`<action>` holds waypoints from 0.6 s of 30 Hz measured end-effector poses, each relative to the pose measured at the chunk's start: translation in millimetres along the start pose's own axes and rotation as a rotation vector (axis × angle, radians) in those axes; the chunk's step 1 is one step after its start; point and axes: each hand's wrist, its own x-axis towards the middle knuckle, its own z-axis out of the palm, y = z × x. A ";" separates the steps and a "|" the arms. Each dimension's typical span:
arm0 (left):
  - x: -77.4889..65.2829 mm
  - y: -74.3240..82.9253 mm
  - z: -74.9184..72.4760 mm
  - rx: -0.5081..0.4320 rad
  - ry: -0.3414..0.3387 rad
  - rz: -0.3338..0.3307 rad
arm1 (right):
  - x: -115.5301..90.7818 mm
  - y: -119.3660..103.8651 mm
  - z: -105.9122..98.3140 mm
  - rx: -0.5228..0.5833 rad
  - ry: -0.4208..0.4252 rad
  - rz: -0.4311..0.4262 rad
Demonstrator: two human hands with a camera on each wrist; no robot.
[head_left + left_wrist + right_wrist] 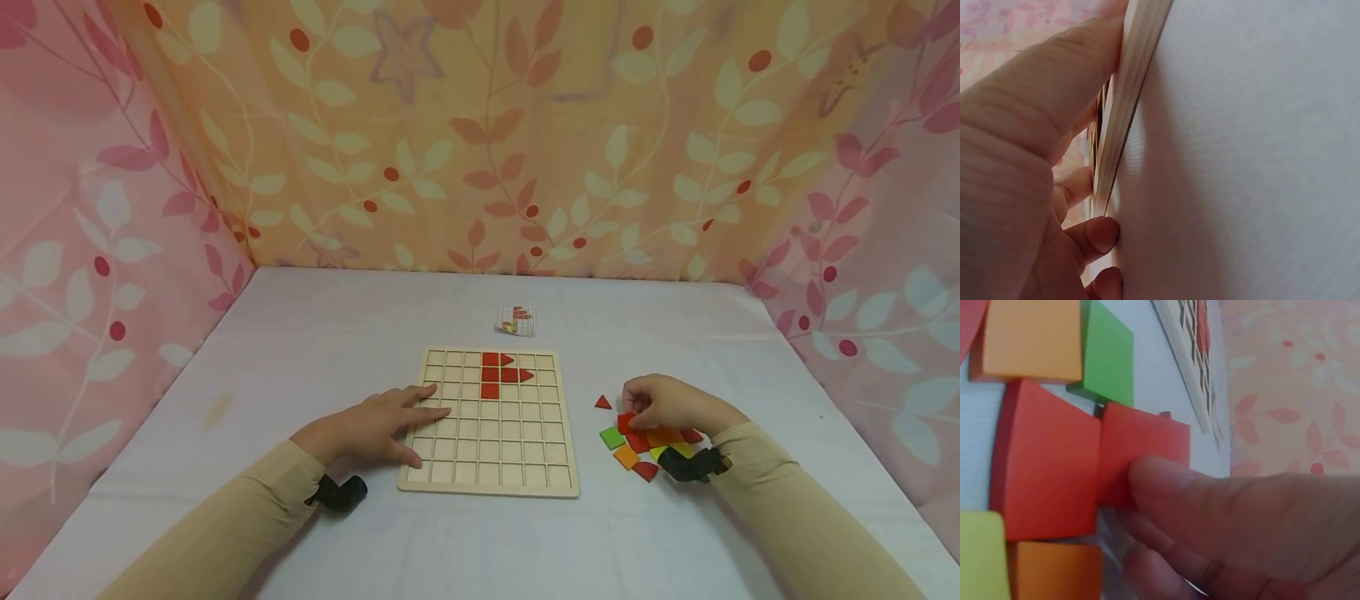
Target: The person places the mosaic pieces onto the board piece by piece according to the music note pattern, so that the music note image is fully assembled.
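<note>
My left hand (pixel 372 427) rests on the left edge of a wooden grid board (pixel 489 477), its fingers spread; in the left wrist view the thumb (pixel 1041 94) touches the board's side (pixel 1129 81). Several red square and pointed tiles (pixel 491 375) sit in the board's upper middle cells. To the board's right, my right hand (pixel 671 406) is over a small pile of coloured tiles. Its thumb (pixel 1166 481) lies on top of a red square tile (pixel 1147 434), with the other fingers curled below, pinching it. That tile adjoins another red tile (pixel 1054 465).
Around the pile lie a green tile (pixel 612 437), an orange tile (pixel 626 457), yellow pieces and a loose red triangle (pixel 603 402). A small printed card (pixel 516 321) with a coloured grid picture lies behind the board. Patterned cloth walls (pixel 480 167) enclose the white table (pixel 337 308).
</note>
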 end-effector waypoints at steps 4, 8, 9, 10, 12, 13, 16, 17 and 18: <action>0.6 -2.0 2.0 0.015 -0.001 0.002 | 1.8 -0.7 -2.4 -0.002 -0.010 -0.005; 0.8 -1.9 2.4 0.024 0.000 0.000 | 3.0 -8.1 -7.1 -0.011 0.005 -0.043; 0.8 -1.6 2.1 0.026 0.001 0.000 | 3.5 -11.0 -8.4 -0.011 0.010 -0.056; 0.5 -0.9 1.5 0.025 0.000 -0.001 | 4.0 -13.6 -9.5 -0.014 0.016 -0.075; 0.2 0.1 0.5 0.025 0.001 0.001 | 5.8 -19.4 -10.8 -0.020 0.027 -0.099; 0.0 0.5 0.2 0.024 0.001 0.002 | 7.2 -21.9 -11.1 -0.024 0.031 -0.112; -0.6 1.2 -0.4 0.015 -0.002 -0.001 | 11.7 -29.9 -10.9 -0.031 0.048 -0.135; -0.5 1.0 -0.1 0.013 -0.002 0.000 | 13.4 -32.9 -10.3 -0.028 0.057 -0.137; -0.4 0.7 0.0 0.012 -0.003 -0.002 | 15.1 -36.0 -9.6 -0.026 0.065 -0.141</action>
